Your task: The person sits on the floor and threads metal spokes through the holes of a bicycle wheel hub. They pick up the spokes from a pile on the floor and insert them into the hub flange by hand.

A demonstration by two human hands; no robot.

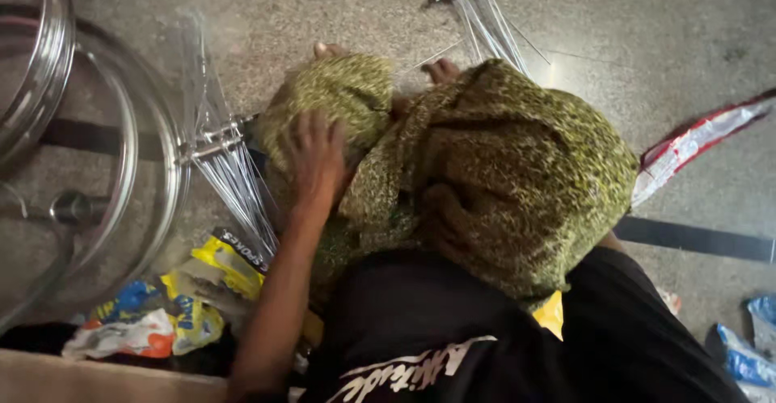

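Seated person, legs draped in one green-yellow patterned cloth [517,168]. Left hand [317,160] lies flat on the cloth over the left knee, fingers loosely spread, gripping nothing. Right hand [444,225] is partly buried in cloth folds; cannot tell its grip. Two spoke bundles [234,185], two chrome wheel rims [153,152] on the floor. Several coloured wrappers [186,298] heaped at lower left.

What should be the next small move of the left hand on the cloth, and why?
Probably reach left for the spoked hub. The left hand rests flat on the green patterned cloth over the knee, holding nothing, and the hub lies just beside it on the floor.
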